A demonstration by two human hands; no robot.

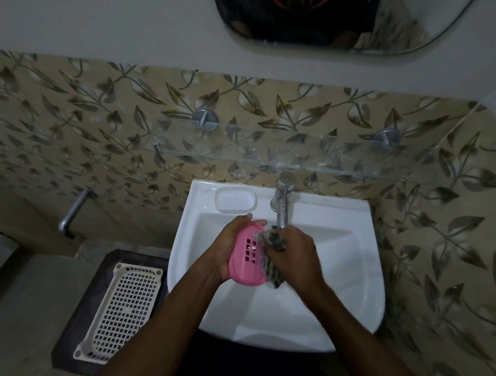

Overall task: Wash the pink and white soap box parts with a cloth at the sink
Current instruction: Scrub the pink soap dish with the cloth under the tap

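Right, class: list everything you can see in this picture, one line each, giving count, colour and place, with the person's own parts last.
sink: one, white, centre
tap: one, metal, back of sink
white soap tray: one, on the sink's back ledge, left of tap
pink soap box part: one, slotted, held over the basin
cloth: one, dark striped, against the pink part
glass shelf: one, clear, above sink
mirror: one, top of wall
basket: one, white mesh, left of sink
wall spout: one, metal, far left
left hand: holds pink part
right hand: grips cloth
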